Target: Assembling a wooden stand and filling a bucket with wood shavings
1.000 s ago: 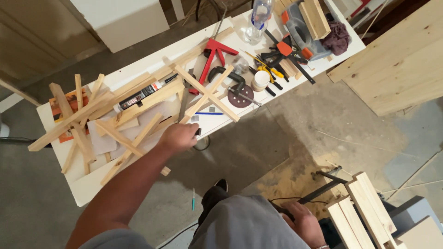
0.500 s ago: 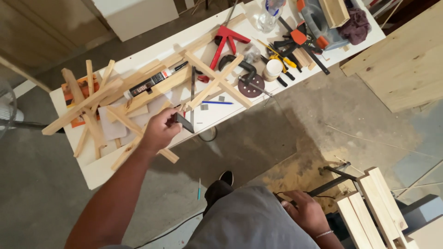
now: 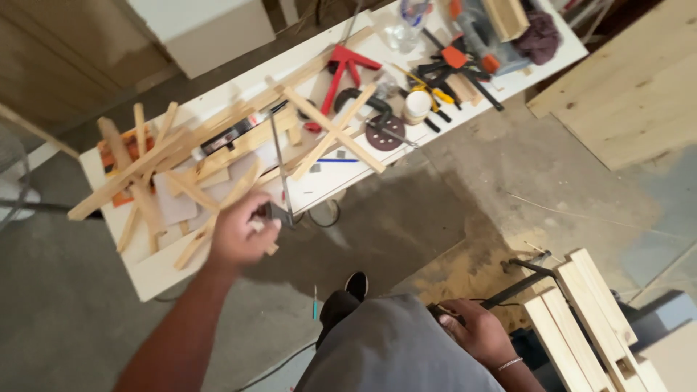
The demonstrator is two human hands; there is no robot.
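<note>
The left hand (image 3: 243, 236) is closed around the dark handle of a thin metal tool (image 3: 278, 163), maybe a small saw, though it is a bit blurry. The long thin part of the tool sticks up and away from the hand, over the front edge of the white bench (image 3: 156, 272). The right hand (image 3: 475, 334) is low down by the person's side, with its fingers curled around something dark; it is hard to tell what that thing is. Lots of wood strips (image 3: 145, 170) lie in a messy pile on the left part of the bench, crossing over each other. Two more strips make a wooden cross (image 3: 335, 131) in the middle of the bench. Near the cross are a red clamp (image 3: 341, 69), a round brown sanding disc (image 3: 385, 133) and a small white cup (image 3: 417, 105). Black and orange clamps (image 3: 454, 62) lie at the far end. On the floor by the right hand stands a stack of light wooden boards (image 3: 588, 312).
</note>
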